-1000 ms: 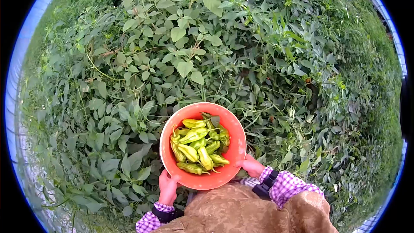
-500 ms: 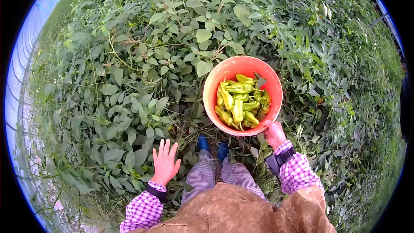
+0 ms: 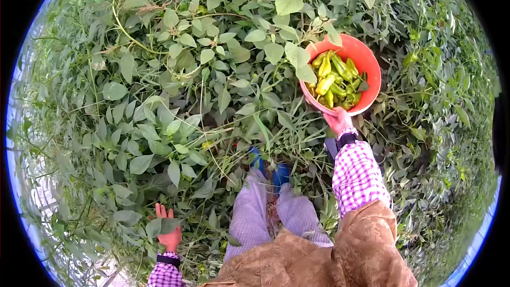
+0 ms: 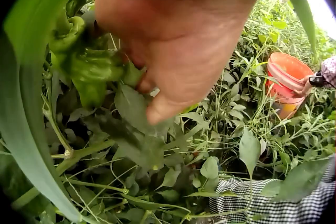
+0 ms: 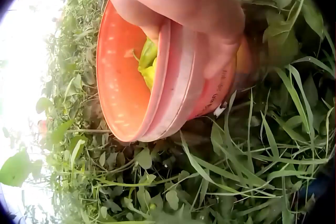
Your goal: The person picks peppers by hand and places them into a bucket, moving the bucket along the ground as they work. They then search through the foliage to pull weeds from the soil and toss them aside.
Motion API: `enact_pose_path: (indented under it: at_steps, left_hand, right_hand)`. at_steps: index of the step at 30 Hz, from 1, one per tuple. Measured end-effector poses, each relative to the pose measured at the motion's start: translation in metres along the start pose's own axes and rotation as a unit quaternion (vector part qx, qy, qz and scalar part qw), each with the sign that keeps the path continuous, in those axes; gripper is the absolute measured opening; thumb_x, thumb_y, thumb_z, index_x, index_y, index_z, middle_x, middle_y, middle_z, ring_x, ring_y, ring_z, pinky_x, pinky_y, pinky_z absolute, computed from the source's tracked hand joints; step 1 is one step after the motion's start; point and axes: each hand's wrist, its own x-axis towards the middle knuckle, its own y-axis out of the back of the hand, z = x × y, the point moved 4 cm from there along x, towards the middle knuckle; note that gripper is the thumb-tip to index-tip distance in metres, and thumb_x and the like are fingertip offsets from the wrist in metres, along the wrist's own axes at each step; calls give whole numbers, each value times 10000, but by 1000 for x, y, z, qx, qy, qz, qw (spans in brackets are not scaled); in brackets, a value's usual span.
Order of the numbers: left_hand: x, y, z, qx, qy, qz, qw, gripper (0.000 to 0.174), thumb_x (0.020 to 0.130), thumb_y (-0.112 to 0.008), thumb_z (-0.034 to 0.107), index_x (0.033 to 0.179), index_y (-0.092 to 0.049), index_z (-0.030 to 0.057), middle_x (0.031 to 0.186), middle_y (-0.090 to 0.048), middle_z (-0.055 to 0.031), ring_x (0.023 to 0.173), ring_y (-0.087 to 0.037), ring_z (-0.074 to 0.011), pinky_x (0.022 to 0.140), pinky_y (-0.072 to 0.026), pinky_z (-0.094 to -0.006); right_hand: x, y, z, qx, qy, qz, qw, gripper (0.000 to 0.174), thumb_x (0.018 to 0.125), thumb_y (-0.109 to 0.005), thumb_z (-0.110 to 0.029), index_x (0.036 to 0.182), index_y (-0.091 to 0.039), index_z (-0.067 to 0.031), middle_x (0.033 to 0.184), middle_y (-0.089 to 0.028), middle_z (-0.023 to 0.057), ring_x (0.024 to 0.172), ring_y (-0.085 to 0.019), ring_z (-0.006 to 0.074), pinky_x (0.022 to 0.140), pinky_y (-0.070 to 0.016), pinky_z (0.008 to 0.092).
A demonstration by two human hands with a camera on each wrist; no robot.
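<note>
Down low, the left hand (image 3: 170,240) is sitting, fingers apart, by a green pepper (image 4: 94,67); right hand (image 3: 340,121) is clamping the bucket (image 3: 370,62) rim. Gentle twisting's probably beating yanking.

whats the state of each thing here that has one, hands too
right hand, gripping the bucket's rim
left hand, fingers extended among leaves
red bucket, held, open-topped, partly filled
yellow-green peppers, picked, heaped loose inside the bucket
green pepper, hanging beside the left hand, apparently unpicked
blue boots, worn, partly hidden by plants
</note>
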Motion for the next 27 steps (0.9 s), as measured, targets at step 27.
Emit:
enact_pose_path:
  at_steps: [27]
  left_hand:
    - [39, 81, 103, -199, 1, -96, 975, 473, 841, -572, 252, 1282, -491, 100, 1392, -417, -155, 1279, -405, -306, 856, -455, -504]
  right_hand:
    - [-18, -6, -21, -205, -116, 29, 971, 641, 826, -598, -581, 1233, -463, -104, 1079, -618, 171, 918, -628, 305, 738, -511, 415]
